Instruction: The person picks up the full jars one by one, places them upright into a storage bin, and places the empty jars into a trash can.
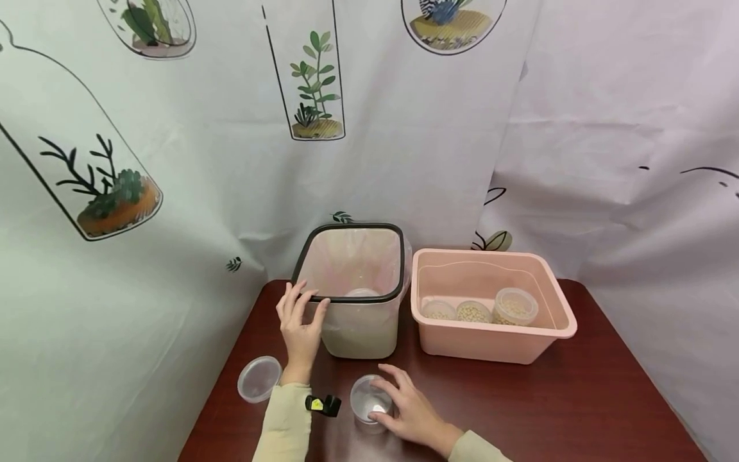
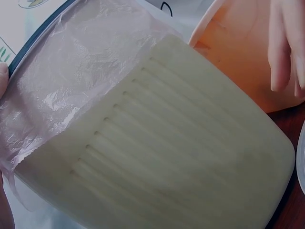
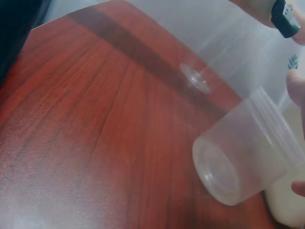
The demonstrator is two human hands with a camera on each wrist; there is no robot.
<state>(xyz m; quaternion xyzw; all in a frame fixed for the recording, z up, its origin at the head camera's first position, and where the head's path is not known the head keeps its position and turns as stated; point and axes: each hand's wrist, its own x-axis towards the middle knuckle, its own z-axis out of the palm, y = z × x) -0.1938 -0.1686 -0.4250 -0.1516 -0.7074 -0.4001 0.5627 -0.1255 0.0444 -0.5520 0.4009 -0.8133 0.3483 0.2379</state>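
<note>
My left hand point(image 1: 300, 324) is raised at the front left of a pale bin point(image 1: 360, 330), its spread fingers right at the black rim point(image 1: 352, 299). A thin, translucent liner bag point(image 2: 95, 62) folds down over the bin's outside. On the table stands a clear round plastic tub point(image 1: 368, 399), lidless, with nothing visible inside. My right hand point(image 1: 412, 410) reaches over the tub's right side, fingers and thumb apart; in the right wrist view its fingertips point(image 3: 296, 88) stand either side of the tub's mouth. Left of my left forearm lies a clear round lid point(image 1: 259, 380).
A pink basin point(image 1: 479, 346) stands right of the bin. Inside are several clear tubs of pale beans, one tub point(image 1: 516, 306) sitting higher than the others. A pale round thing point(image 1: 364, 292) shows inside the bin. A printed cloth point(image 1: 404, 160) hangs behind the dark red table point(image 1: 600, 391).
</note>
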